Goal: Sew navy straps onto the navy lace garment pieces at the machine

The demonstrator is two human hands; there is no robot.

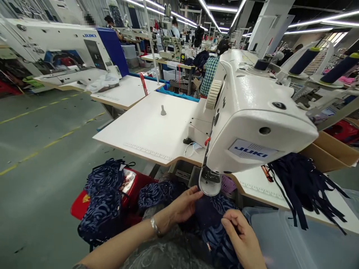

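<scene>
A white Juki sewing machine (252,119) stands on a white table (151,130) in front of me. Under its needle end lies a dark blue patterned garment (209,218). My left hand (183,205), with a metal bangle on the wrist, has its fingers curled onto the cloth just left of the clear needle guard (209,185). My right hand (242,239) pinches the same cloth at its near right side. Both hands are closed on the fabric.
A pile of the same blue patterned pieces (102,201) rests on a red stool at my left. Dark blue strips (303,186) hang over the table at right, above a clear plastic bin (294,243). Other machines and seated people fill the hall behind.
</scene>
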